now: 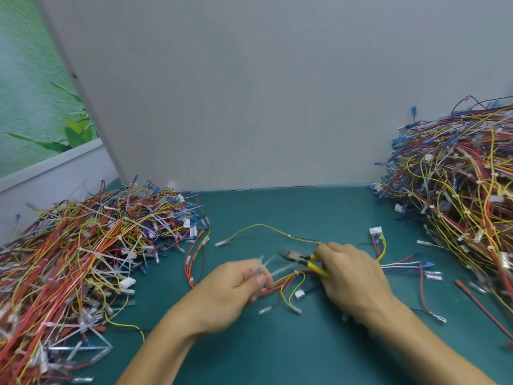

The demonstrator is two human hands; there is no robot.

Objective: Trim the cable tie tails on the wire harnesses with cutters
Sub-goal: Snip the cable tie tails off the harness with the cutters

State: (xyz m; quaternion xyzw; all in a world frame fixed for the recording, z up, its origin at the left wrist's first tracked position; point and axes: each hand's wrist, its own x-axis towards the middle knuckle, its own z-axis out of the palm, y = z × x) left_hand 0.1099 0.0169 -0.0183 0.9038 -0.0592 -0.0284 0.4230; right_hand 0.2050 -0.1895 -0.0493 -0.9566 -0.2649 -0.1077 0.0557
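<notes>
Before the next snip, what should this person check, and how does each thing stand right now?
1. Cutters gripped by the right hand: ok.
2. Harness pinched by the left hand: ok.
3. Blades placed on the cable tie tail: not ok, they sit apart from it.
4. Left fingers away from the blades: ok.
5. Cut point close to the tie head: cannot tell, blurred.
</notes>
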